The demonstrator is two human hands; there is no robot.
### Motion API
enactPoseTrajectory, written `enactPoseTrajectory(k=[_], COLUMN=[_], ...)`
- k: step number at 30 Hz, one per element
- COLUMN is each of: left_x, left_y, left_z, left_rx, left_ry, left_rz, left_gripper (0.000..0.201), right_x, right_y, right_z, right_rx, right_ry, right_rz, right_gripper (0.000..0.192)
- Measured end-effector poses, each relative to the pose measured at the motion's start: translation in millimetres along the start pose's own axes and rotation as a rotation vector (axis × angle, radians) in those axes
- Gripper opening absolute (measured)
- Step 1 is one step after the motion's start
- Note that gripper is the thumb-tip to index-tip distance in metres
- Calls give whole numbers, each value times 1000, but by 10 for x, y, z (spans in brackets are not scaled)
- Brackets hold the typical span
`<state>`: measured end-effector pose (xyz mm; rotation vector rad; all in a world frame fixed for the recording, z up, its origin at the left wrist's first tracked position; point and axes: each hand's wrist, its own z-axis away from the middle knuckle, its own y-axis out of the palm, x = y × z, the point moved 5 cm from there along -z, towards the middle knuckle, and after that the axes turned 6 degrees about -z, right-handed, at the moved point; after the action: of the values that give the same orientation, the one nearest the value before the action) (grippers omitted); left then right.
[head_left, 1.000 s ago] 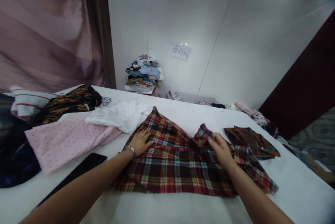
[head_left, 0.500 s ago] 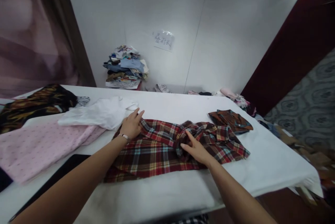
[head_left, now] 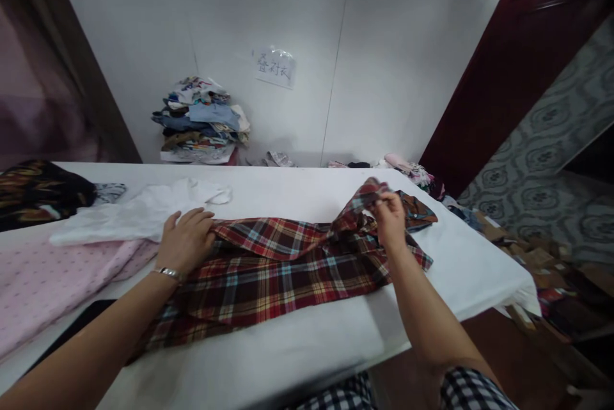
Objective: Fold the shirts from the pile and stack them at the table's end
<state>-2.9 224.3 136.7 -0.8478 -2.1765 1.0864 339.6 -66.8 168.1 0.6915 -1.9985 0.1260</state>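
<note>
A red and brown plaid shirt lies stretched across the white table in front of me, its upper layer rumpled. My left hand, with a bracelet at the wrist, rests on the shirt's left end, fingers extended over the fabric. At the other end, my right hand pinches a piece of the plaid cloth and holds it raised off the table. Just behind that hand is a folded brown patterned garment, partly covered by it.
White cloth, pink dotted cloth and a dark patterned garment lie on the left. A tall clothes pile stands by the wall under a handwritten sign. The table's edge drops off at right; cardboard lies beyond.
My right hand has taken hold of the plaid cloth and lifted it up and to the right, opening out the bunched part. My left hand has slid left along the shirt. The view has turned right.
</note>
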Motion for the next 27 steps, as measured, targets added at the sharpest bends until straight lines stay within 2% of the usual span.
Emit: enactPoseTrajectory(k=[2, 4, 8, 12, 15, 19, 23, 25, 27], left_x=[-12, -26, -61, -89, -131, -185, -205, -195, -190], left_y=[3, 40, 112, 96, 115, 159, 90, 88, 104], left_z=[136, 294, 575, 717, 779, 854, 867, 877, 880], left_rx=[25, 62, 127, 118, 191, 370, 338, 355, 401], left_ry=[3, -2, 17, 12, -5, -57, -41, -36, -39], left_rz=[8, 29, 119, 193, 238, 269, 278, 309, 371], left_gripper=[20, 18, 16, 13, 10, 12, 16, 17, 19], right_x=[130, 152, 80, 171, 269, 225, 219, 285, 406], right_y=[-226, -419, -748, -924, -931, -906, -908, -829, -644], right_z=[-51, 38, 439, 831, 1002, 1074, 1086, 1028, 913], right_rx=[-125, -219, -358, -418, -418, -415, -474, -432, -338], right_ry=[-73, -109, -125, -198, -247, -184, -208, -247, -308], right_rz=[-85, -85, 52, 86, 96, 126, 163, 190, 235], right_gripper=[21, 21, 24, 23, 24, 25, 30, 31, 33])
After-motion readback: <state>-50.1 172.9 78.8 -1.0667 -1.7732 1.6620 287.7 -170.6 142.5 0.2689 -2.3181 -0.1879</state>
